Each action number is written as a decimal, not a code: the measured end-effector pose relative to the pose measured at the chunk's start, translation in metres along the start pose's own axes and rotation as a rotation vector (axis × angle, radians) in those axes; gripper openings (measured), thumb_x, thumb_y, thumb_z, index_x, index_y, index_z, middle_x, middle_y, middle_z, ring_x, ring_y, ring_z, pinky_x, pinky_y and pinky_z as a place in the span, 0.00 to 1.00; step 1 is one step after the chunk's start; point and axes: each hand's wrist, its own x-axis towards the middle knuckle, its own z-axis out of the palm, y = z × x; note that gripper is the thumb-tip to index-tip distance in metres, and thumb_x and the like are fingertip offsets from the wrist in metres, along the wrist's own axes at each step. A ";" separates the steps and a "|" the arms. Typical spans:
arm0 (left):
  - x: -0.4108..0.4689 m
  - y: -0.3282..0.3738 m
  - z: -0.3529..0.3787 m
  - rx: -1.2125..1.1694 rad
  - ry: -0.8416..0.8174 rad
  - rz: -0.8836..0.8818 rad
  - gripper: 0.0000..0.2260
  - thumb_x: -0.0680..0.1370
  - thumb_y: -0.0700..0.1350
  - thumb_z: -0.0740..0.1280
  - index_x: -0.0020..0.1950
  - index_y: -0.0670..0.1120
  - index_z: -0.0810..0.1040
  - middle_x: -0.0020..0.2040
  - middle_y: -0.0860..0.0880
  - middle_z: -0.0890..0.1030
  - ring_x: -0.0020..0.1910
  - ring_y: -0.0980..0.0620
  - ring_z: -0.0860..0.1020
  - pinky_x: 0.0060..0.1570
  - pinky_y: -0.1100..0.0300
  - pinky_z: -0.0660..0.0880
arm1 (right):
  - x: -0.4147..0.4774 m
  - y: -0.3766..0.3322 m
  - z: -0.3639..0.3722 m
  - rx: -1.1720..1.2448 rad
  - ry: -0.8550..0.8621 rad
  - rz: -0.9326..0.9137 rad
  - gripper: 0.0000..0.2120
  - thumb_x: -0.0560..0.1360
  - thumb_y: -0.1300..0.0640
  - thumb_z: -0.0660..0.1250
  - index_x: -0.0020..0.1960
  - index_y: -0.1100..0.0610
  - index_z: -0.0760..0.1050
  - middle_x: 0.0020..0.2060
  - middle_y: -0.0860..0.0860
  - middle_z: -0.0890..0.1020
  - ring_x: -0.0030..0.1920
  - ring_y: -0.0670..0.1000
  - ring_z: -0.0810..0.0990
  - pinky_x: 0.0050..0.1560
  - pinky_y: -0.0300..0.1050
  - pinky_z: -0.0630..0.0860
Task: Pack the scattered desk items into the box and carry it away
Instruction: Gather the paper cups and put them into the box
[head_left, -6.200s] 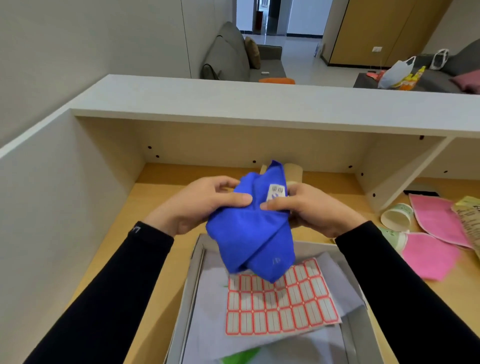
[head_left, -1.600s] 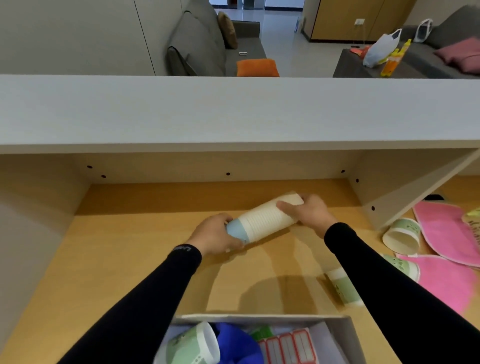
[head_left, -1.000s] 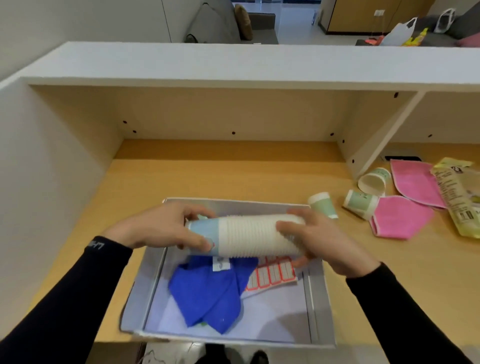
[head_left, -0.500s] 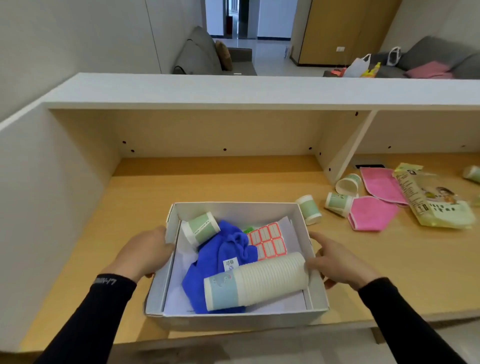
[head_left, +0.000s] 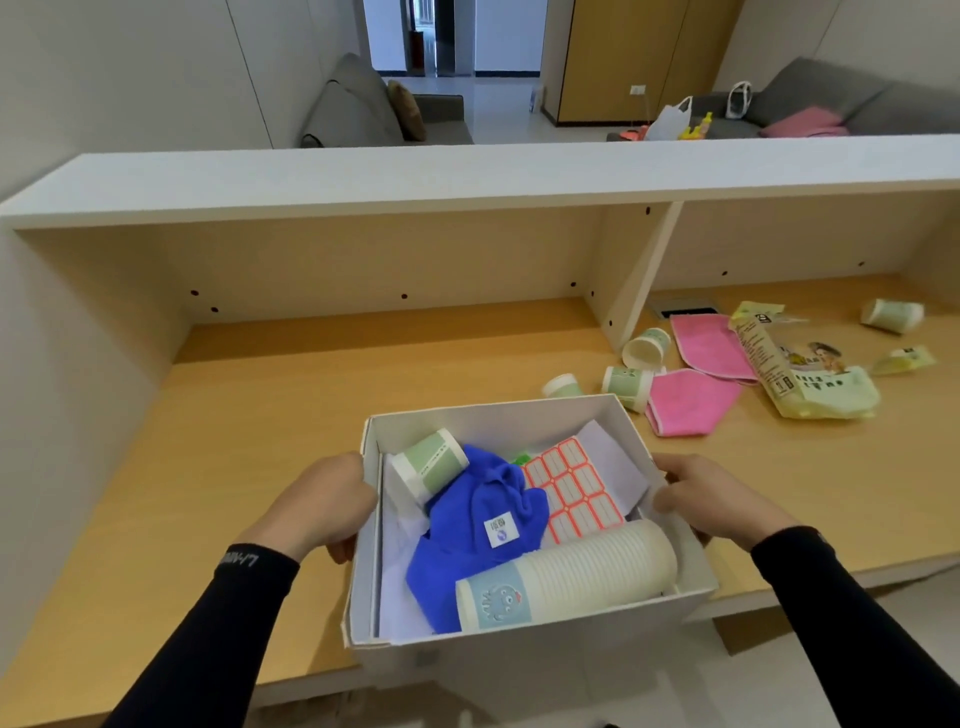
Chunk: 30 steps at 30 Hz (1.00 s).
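A white cardboard box (head_left: 498, 415) is held up over the desk's front edge, its near end past the edge. My left hand (head_left: 322, 506) grips its left wall and my right hand (head_left: 711, 499) grips its right wall. Inside lie a stack of white paper cups (head_left: 566, 577) on its side, a blue cloth (head_left: 478, 535), a green paper cup (head_left: 431, 460), a sheet of red-bordered labels (head_left: 571, 488) and white paper.
On the wooden desk (head_left: 249, 431) to the right lie several green paper cups (head_left: 626, 384), two pink cloths (head_left: 685, 400), a yellow snack bag (head_left: 810, 374) and a small packet (head_left: 904, 361). A white shelf (head_left: 467, 171) overhangs the desk, with a slanted divider (head_left: 639, 275).
The cup stack went from the desk into the box and both hands let it go. Both hands now grip the box's sides, and the box has risen and come toward me over the edge.
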 end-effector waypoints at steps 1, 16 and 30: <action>0.000 0.012 0.004 0.000 -0.013 0.008 0.06 0.72 0.35 0.55 0.42 0.41 0.72 0.27 0.41 0.80 0.20 0.47 0.76 0.20 0.64 0.68 | 0.001 0.008 -0.010 -0.004 0.003 0.004 0.23 0.71 0.67 0.58 0.60 0.50 0.75 0.43 0.51 0.83 0.41 0.54 0.83 0.30 0.46 0.80; 0.014 0.184 0.110 -0.050 0.068 0.013 0.05 0.73 0.36 0.57 0.45 0.42 0.71 0.29 0.43 0.79 0.20 0.49 0.74 0.18 0.62 0.67 | 0.043 0.140 -0.162 -0.118 -0.017 -0.075 0.20 0.70 0.68 0.58 0.52 0.48 0.77 0.37 0.53 0.82 0.30 0.52 0.75 0.25 0.41 0.68; 0.051 0.225 0.078 -0.026 0.389 0.017 0.17 0.78 0.50 0.62 0.65 0.47 0.73 0.56 0.49 0.80 0.48 0.51 0.77 0.46 0.58 0.72 | 0.108 0.064 -0.178 0.107 0.149 -0.353 0.18 0.76 0.56 0.64 0.66 0.55 0.70 0.42 0.50 0.80 0.42 0.48 0.80 0.43 0.44 0.79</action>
